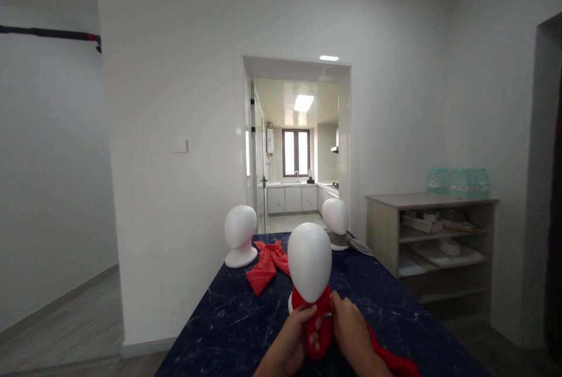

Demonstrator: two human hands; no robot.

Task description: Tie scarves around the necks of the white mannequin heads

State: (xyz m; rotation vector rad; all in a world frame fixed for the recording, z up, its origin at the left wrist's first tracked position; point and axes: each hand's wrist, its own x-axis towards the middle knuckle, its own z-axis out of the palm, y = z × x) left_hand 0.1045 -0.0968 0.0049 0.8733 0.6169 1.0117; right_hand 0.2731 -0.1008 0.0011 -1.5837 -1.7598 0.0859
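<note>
A white foam mannequin head (309, 261) stands on the dark blue marbled table (219, 330) right in front of me. A red scarf (318, 330) is wrapped round its neck, and one end trails off to the right (390, 359). My left hand (292, 339) and my right hand (349, 324) are both closed on the scarf just below the neck, fingers pinching the cloth at the front.
Two more white mannequin heads stand farther back, one at the left (240, 235) and one at the right (336, 222). Between them lies a second red scarf (267, 264). A wooden shelf unit (432, 236) with water bottles stands at the right. Behind is a kitchen doorway (298, 148).
</note>
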